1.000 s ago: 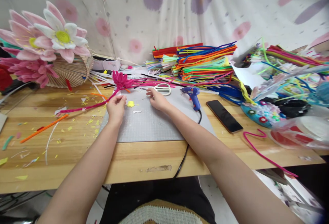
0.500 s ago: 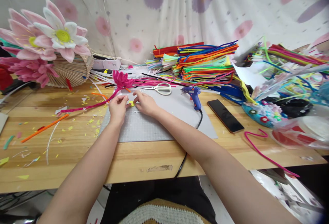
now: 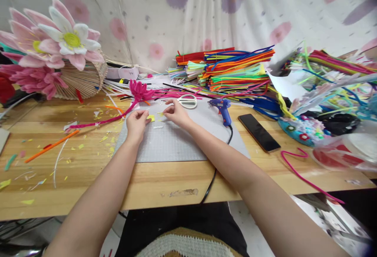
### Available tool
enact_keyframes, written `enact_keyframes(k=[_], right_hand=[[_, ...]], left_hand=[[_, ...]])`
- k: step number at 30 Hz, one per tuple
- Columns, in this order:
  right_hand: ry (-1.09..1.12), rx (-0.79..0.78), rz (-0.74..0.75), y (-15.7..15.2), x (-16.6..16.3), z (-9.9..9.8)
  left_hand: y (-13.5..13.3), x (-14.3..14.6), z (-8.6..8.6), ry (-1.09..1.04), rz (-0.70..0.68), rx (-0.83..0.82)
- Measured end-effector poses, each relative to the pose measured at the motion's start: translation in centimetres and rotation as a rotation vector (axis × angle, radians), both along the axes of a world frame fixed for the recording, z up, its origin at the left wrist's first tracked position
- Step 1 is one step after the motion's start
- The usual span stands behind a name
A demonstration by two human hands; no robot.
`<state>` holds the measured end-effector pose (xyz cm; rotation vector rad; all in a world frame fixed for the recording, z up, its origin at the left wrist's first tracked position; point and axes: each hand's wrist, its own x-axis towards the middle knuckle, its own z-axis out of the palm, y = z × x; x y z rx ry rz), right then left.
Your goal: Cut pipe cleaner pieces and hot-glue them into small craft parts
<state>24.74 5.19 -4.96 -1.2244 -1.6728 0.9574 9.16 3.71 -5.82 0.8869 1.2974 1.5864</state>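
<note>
My left hand (image 3: 137, 126) is over the left part of the grey cutting mat (image 3: 182, 147), its thumb and fingers pinched together. A fine whitish strand shows at its fingertips, too small to name. Right beside those fingertips is a small yellow piece (image 3: 151, 118); whether it is held or lies on the mat is unclear. My right hand (image 3: 178, 115) is a short way to the right, fingers curved and apart, near thin yellow scraps (image 3: 160, 113). A short white piece (image 3: 158, 127) lies between the hands. Behind them is a magenta fuzzy flower (image 3: 140, 90) on a long stem.
Scissors (image 3: 188, 101) lie just behind my right hand. A blue glue gun (image 3: 223, 111) rests on the mat's right, beside a phone (image 3: 259, 133). Bundled pipe cleaners (image 3: 238, 70) are stacked at the back. A flower-filled basket (image 3: 79, 82) stands left; yellow scraps litter the wood.
My right hand has moved right and slightly up, away from my left hand, uncovering yellow scraps and partly covering the scissors. My left hand has barely moved.
</note>
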Motion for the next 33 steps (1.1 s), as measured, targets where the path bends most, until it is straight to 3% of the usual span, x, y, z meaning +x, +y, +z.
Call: enact_keyframes(k=[4,7,10,16,21,33], right_hand=[[0.226,-0.131,-0.032,-0.6,2.9,0.8],[0.320,-0.177,-0.043,-1.2,4.7,0.8],[0.342,-0.153,-0.058,-1.4,5.7,-0.1],[0.274,-0.057,-0.016,-1.1,5.2,-1.7],[0.229,-0.019,0.041,-1.3,4.5,-1.9],[0.152,0.049,0.129,-1.6,3.6,-2.2]], left_hand=[[0.0,-0.2,-0.2,0.131,-0.025,0.041],[-0.6,-0.2,0.1,0.466,-0.061,0.102],[-1.4,0.2,0.5,0.760,-0.140,0.193],[-2.4,1.5,0.8,1.036,-0.372,0.353],[-2.5,1.9,0.9,1.140,-0.450,0.342],[-2.2,2.0,0.5,1.181,-0.467,0.312]])
